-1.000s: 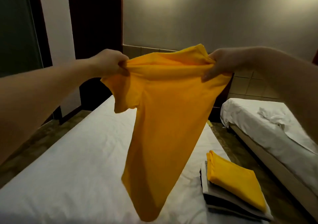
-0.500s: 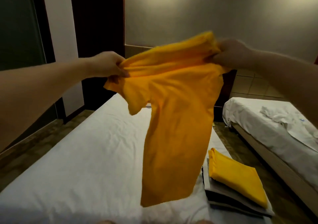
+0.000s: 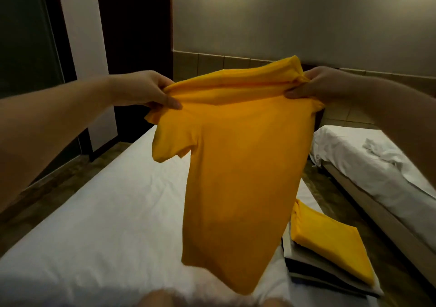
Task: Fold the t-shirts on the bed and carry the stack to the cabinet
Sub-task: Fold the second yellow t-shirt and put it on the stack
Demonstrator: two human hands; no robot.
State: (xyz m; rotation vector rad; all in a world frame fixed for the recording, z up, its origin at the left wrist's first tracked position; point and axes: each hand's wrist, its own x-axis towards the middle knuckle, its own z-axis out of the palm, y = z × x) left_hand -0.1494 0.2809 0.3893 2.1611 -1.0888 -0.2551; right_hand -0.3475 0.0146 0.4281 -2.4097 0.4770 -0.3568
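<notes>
Holds yellow t-shirt [image 3: 240, 176] aloft, left hand [image 3: 144, 89] and right hand [image 3: 316, 84] pinching shoulders, over bed [image 3: 94, 212] beside folded stack [image 3: 330, 254]; yet to fold, carry.

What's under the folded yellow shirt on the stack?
Under the folded yellow shirt: a grey layer, a dark layer, then a pale layer lowest. The held yellow shirt covers their left ends, so the count is uncertain.
</notes>
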